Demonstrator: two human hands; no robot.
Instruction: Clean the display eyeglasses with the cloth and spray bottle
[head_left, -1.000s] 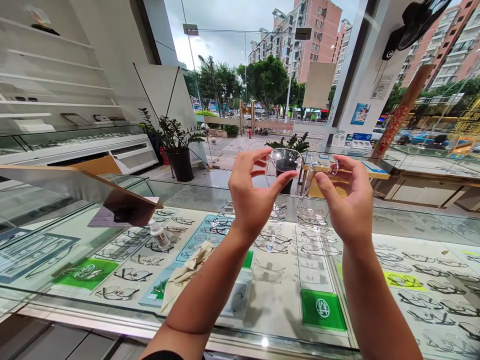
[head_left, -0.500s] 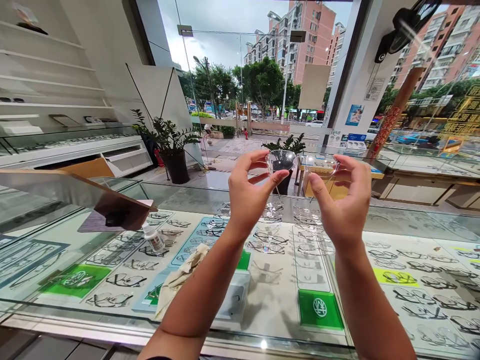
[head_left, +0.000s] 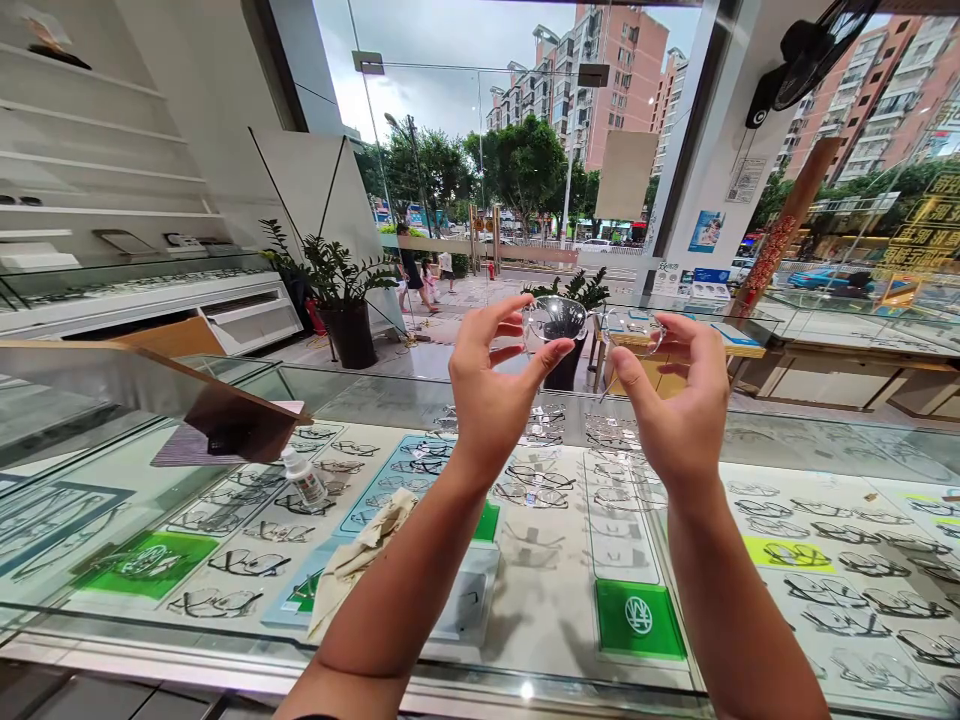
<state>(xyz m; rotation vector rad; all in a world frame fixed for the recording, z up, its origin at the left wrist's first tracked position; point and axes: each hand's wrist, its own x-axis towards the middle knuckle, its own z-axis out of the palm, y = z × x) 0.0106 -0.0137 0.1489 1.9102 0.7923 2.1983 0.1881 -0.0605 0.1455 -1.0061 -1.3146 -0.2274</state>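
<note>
A pair of clear-lensed eyeglasses (head_left: 556,318) is held up in front of the window, above the glass display counter. My left hand (head_left: 499,375) pinches the left lens side between thumb and fingers. The right lens side is gripped by my right hand (head_left: 671,390), thumb below and fingers at the outer edge. Below, on the counter, lie a beige cloth (head_left: 360,560) beside my left forearm and a small white spray bottle (head_left: 304,478) to its left. Rows of spectacle frames (head_left: 536,480) show under the glass.
A tilted brown-edged mirror or panel (head_left: 247,420) stands on the counter at the left. Green squares (head_left: 640,618) lie in the display. Potted plants (head_left: 352,320), a wall fan (head_left: 802,60) and people walking outside (head_left: 420,275) are farther off.
Both hands have shifted slightly left with the eyeglasses, which are tilted a little differently. People have appeared outside the window at the left.
</note>
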